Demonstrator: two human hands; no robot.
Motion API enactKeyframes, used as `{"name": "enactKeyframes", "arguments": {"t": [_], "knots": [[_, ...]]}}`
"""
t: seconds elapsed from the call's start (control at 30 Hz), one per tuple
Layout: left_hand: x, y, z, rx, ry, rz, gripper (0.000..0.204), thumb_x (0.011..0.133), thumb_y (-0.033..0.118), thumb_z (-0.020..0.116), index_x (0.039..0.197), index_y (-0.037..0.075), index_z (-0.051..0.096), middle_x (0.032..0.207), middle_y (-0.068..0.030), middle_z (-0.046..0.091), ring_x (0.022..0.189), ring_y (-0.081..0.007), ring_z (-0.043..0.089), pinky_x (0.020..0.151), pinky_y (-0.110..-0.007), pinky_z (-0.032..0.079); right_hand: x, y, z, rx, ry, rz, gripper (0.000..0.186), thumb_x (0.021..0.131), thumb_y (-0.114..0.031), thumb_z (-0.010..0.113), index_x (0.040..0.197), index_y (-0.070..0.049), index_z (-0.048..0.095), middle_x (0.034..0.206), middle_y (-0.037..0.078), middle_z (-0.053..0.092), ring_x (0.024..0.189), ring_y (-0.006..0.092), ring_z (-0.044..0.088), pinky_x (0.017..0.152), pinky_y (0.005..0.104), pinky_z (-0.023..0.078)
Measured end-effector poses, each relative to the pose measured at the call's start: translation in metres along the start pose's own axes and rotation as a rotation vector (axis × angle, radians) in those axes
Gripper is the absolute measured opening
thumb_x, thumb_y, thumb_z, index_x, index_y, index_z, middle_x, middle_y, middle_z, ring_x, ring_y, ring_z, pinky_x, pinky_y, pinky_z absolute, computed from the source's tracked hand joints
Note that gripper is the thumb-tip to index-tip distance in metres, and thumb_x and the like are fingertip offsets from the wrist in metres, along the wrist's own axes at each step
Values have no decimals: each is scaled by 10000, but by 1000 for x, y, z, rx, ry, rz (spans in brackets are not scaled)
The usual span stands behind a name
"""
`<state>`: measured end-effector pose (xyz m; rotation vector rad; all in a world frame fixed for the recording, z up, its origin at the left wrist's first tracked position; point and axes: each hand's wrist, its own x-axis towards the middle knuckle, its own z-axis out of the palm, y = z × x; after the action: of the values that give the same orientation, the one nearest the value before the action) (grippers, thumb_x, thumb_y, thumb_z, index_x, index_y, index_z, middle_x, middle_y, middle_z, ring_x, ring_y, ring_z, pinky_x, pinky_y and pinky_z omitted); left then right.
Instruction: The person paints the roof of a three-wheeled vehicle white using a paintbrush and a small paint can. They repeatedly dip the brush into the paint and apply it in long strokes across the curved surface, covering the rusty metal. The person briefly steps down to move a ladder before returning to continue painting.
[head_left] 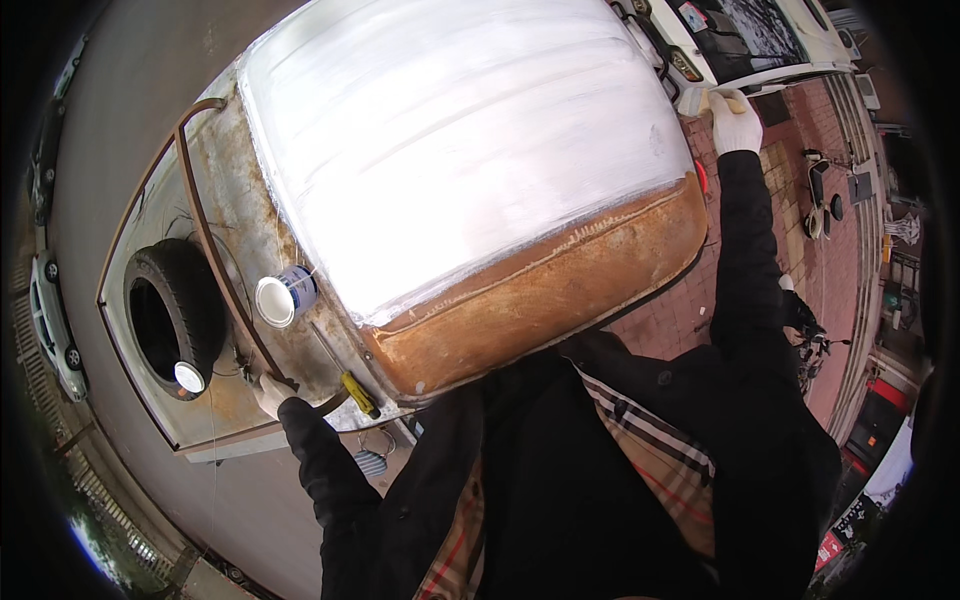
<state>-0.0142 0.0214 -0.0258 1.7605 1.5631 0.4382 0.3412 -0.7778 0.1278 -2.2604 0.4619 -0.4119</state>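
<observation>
Before me lies a vehicle's cab roof point(470, 140), mostly coated in wet-looking white paint, with a bare rusty brown strip point(550, 285) along the side nearest me. My right hand point(737, 125), in a white glove, reaches past the roof's far right corner, closed on a paintbrush point(692, 101) with pale bristles. Whether the bristles touch the roof edge I cannot tell. My left hand point(269, 394), also gloved, is closed around the lower end of a rusty metal rail point(215, 235). An opened paint can point(286, 297) stands between the rail and the roof.
A yellow-handled screwdriver point(360, 395) lies by the roof's near left corner. Behind the rail rests a tyre point(178, 310), with a white round lid point(189, 377) at its edge. A white vehicle point(750, 40) is parked close at upper right, beside red paving point(660, 325).
</observation>
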Motion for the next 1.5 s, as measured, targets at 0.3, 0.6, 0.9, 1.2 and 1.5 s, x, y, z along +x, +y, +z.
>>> {"name": "enactKeyframes", "arguments": {"t": [0.3,0.6,0.9,1.2,1.5], "knots": [[4,-2,1,6,5,34,387,971,332,607,1184,13,657,805,-140,674,562,-248,641,477,-379,526,-182,-122,92,-261,-262,-635,111,913,-159,648,886,-58,687,936,119,687,809,326,706,744,417,576],[8,0,-1,15,-6,-13,413,992,333,593,1256,18,629,858,-153,701,606,-252,670,485,-372,549,-238,-155,100,294,-684,-287,145,948,-208,671,947,-65,698,950,145,735,813,323,718,745,418,579],[11,2,-3,67,-5,-28,363,1003,340,614,1237,66,658,823,-138,691,593,-250,656,488,-368,537,-34,55,-45,264,-127,205,213,960,-222,709,1053,-34,750,852,40,724,607,87,614,554,249,495],[5,7,2,-41,53,-73,343,966,349,659,1158,66,673,823,-104,681,593,-231,640,473,-372,503,-120,-32,14,-360,-168,-522,109,899,-179,626,871,-83,670,896,115,682,845,360,686,774,479,556],[5,12,4,1,80,-44,357,974,338,655,1178,44,661,796,-111,670,574,-229,624,457,-378,481,-210,-135,72,238,-734,-422,72,931,-155,689,947,-87,705,904,93,713,760,279,697,709,388,557]]}}
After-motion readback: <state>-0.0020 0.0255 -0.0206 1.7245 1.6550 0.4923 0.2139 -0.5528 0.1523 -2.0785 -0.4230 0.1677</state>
